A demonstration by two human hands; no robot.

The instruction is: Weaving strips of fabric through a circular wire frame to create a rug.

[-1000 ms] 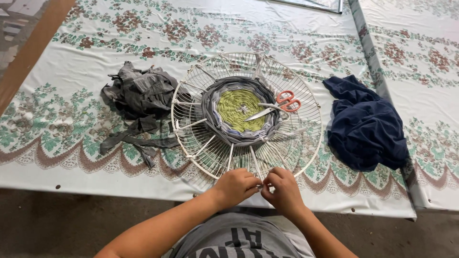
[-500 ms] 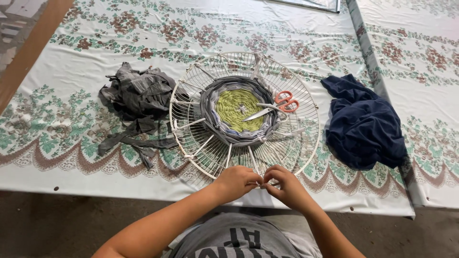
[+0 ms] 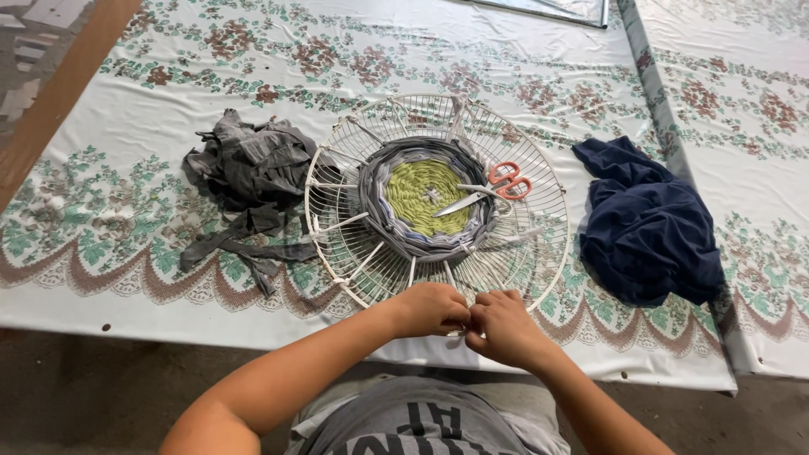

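Right now both hands sit at the near rim of the round wire fan guard (image 3: 539,253), which lies flat on the table's flowered cloth (image 3: 126,143), its radial wires running from the woven centre out to the rim. White fabric strips (image 3: 341,224) are tied along some of those wires like spokes, each with its long axis pointing outward from the hub. Left hand (image 3: 430,308) is curled, fingers pinched in at the rim edge; right hand (image 3: 506,324) is also curled, thumb and fingertips meeting the left's. They look to be gripping a strip end (image 3: 461,330) between them, but it's mostly hidden, so I can't tell exactly what is held. Both forearms come in from below, converging at the near edge.

The woven disc (image 3: 421,198) sits in the guard's middle: yellow-green core, grey-lilac ring around it. Orange-handled scissors (image 3: 497,187) lie on the guard, blades pointing left toward the core, handles to the right. Grey fabric scraps (image 3: 249,164) are piled just left of the guard, touching its rim. Dark blue cloth (image 3: 645,223) is bunched to the right, near but apart.
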